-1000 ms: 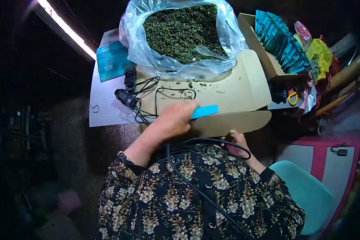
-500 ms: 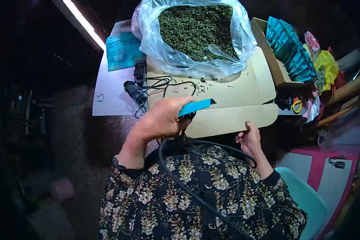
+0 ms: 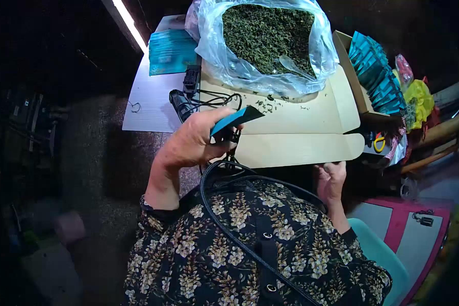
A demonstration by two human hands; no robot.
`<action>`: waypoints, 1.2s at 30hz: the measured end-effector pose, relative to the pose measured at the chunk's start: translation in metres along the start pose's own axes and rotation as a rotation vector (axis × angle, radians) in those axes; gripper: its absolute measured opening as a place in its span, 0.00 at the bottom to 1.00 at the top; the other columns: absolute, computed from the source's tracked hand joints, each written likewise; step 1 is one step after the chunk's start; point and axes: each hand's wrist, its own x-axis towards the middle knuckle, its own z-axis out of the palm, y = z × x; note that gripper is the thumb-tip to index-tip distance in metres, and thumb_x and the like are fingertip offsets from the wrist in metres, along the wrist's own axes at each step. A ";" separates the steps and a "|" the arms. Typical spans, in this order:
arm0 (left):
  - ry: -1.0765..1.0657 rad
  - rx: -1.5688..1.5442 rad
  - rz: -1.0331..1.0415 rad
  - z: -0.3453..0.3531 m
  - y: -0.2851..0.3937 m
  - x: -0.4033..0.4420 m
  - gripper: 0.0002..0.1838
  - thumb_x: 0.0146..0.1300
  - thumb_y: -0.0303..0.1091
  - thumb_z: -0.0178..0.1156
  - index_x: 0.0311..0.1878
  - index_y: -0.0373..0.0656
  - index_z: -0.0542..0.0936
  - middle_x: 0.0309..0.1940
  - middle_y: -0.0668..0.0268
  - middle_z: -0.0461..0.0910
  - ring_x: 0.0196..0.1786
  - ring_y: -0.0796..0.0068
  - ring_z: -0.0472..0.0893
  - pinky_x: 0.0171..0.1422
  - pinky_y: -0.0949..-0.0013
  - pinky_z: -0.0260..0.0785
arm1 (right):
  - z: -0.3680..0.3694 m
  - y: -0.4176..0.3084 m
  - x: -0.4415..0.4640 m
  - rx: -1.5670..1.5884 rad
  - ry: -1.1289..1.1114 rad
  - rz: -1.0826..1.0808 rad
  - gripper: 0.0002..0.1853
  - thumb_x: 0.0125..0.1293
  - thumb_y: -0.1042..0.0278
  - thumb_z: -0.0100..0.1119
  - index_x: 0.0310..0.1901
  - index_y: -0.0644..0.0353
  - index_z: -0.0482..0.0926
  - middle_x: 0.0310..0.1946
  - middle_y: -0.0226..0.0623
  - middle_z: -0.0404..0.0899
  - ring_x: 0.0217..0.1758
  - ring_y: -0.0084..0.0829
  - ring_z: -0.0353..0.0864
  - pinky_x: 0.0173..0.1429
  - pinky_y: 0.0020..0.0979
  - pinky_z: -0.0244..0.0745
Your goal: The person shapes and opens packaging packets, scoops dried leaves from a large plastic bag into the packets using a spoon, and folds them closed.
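Note:
My left hand (image 3: 191, 135) is closed around a small teal packet (image 3: 235, 120), which is tilted with its dark end pointing right. Black cables pass close by that hand. Over on the right, my right hand (image 3: 332, 179) is at the front edge of the cardboard sheet (image 3: 296, 148), fingers curled in; what they hold, if anything, is hidden. Behind the cardboard flap stands a large clear plastic bag (image 3: 214, 56) full of dark green dried tea leaves (image 3: 268, 35). A clear plastic scoop (image 3: 294, 66) lies on the leaves.
A stack of teal packets (image 3: 172, 51) lies at the back left, near a black plug adapter (image 3: 190, 80). To the right, a cardboard box (image 3: 349, 76) holds many upright teal packets (image 3: 375, 71). Yellow-handled scissors (image 3: 379, 144) sit beside it. Loose leaves are scattered on the cardboard.
The teal packet has tipped and turned in my left hand, its dark end now facing more toward me. My right hand has moved up to the cardboard's edge. The whole view has shifted slightly.

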 end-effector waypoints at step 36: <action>0.591 -0.391 0.193 -0.029 -0.018 -0.033 0.21 0.53 0.22 0.71 0.50 0.38 0.76 0.45 0.66 0.78 0.47 0.76 0.80 0.51 0.71 0.75 | 0.038 -0.073 0.081 -1.626 -0.444 -0.816 0.02 0.57 0.76 0.56 0.29 0.59 0.78 0.29 0.42 0.77 0.37 0.47 0.78 0.41 0.42 0.72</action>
